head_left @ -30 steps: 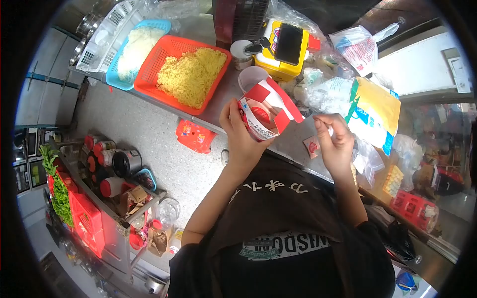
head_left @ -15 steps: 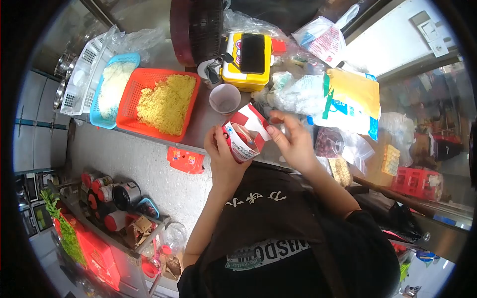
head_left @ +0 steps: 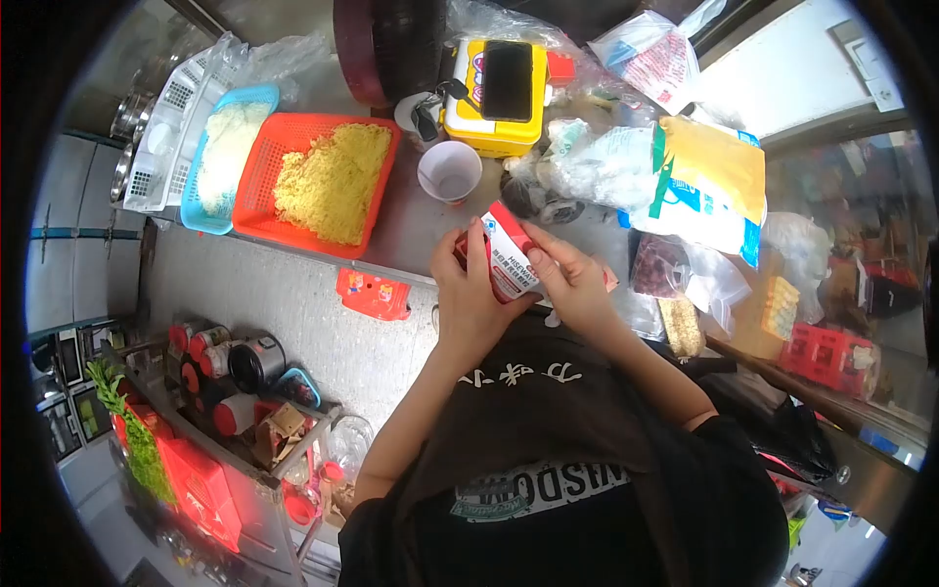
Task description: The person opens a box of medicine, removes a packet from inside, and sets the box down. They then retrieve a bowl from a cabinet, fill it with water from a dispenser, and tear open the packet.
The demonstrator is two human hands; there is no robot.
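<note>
A small red and white carton point(head_left: 510, 259) with "HISEWAY" printed on its side is tilted between my two hands, close in front of the dark apron. My left hand point(head_left: 473, 298) grips its left side, fingers over the upper edge. On the right, my right hand point(head_left: 570, 284) is closed on the carton's other end, thumb against the printed face. Its inside is turned out of sight. Just beyond the carton stands a pale cup point(head_left: 450, 172) on the metal counter.
Yellow noodles fill a red basket point(head_left: 256, 186), beside a blue basket point(head_left: 196, 207) of white noodles. A phone point(head_left: 508, 82) lies on a yellow box point(head_left: 489, 134). Plastic bags and a yellow-white package point(head_left: 712, 171) crowd the right. Below left, a cart holds jars point(head_left: 256, 364).
The carton has turned so its printed side faces up, and its open top no longer shows. My right hand has closed onto it from a looser, spread pose. The view has shifted slightly.
</note>
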